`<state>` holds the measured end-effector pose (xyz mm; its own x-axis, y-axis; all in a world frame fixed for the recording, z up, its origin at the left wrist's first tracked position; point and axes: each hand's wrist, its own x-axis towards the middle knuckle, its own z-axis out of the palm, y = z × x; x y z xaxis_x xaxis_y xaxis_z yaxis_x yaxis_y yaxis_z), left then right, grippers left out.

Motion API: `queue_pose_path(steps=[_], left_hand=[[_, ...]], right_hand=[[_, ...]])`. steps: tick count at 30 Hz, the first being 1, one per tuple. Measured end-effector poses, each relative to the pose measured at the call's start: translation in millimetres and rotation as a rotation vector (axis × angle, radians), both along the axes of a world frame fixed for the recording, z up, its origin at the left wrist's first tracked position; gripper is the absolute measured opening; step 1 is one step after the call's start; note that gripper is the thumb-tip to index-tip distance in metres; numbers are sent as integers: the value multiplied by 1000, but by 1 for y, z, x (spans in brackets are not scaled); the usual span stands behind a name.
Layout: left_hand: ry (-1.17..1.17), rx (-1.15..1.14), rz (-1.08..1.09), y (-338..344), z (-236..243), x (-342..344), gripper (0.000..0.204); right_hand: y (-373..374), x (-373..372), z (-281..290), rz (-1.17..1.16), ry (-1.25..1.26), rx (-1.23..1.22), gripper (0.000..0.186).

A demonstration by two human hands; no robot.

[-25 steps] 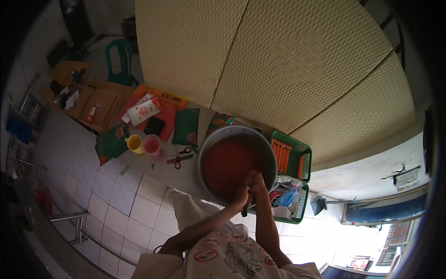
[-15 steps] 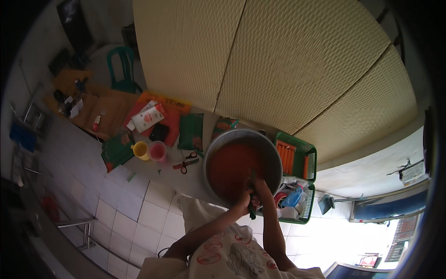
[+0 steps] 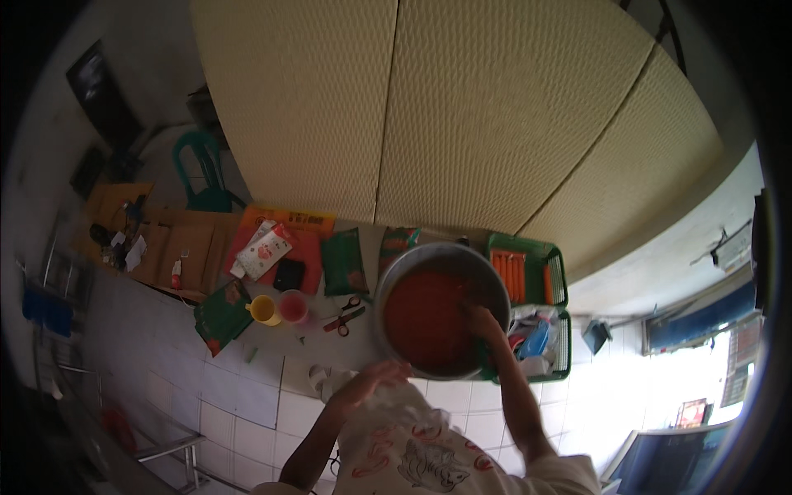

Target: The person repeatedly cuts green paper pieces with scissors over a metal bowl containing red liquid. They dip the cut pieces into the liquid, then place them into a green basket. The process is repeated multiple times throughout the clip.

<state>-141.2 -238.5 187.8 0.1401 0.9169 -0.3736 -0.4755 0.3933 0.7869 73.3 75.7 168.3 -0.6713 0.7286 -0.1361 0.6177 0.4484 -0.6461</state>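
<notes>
- At far left, brown cardboard (image 3: 196, 247), with a green plastic chair (image 3: 208, 177) beyond.
- On the grey counter (image 3: 340, 351), near its left end, a flat dark-green packet (image 3: 221, 318).
- Just right of that, a yellow plastic mug (image 3: 262, 309); beyond it, a white-and-red packet (image 3: 266, 250).
- Next, a pink plastic cup (image 3: 293, 307), just beside the mug.
- Farther right, a second dark-green packet (image 3: 342, 264), with red-and-black scissors (image 3: 348, 317) below it, blades apart.
- At the near edge, the bare left hand (image 3: 376, 377): shows fingers loosely extended, gripping nothing visible; cannot tell whether touching the pot's rim.
- On the counter, upright, a large round grey metal pot (image 3: 488, 280), holding reddish-orange contents (image 3: 425, 322).
- Inside the pot's right side, the bare right hand (image 3: 480, 320): dips low over the contents, fingers too blurred to tell their opening or any hold.
- Right of the pot, a green plastic basket (image 3: 535, 268) with orange sticks (image 3: 507, 276).
</notes>
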Motion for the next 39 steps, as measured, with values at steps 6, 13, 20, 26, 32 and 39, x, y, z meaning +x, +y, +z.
queue_pose_path(steps=[6,13,20,26,32,39], left_hand=[[220,50,227,-61,17,-109,47],[286,50,146,-146,23,-225,48],[876,194,372,-204,60,-299,94],[1088,90,604,-251,29,-371,78],[1585,-95,427,-278,-53,-425,90],[1817,-261,160,-258,-124,-444,105]], right_hand=[[-16,-10,-21,-173,-244,-13,48],[-149,-168,73,-484,461,-432,37],[-344,-428,31,-19,610,-661,49],[-410,-500,44,256,613,-831,60],[-356,-408,5,141,487,-507,42],[-287,-274,-65,-427,-5,-135,24]])
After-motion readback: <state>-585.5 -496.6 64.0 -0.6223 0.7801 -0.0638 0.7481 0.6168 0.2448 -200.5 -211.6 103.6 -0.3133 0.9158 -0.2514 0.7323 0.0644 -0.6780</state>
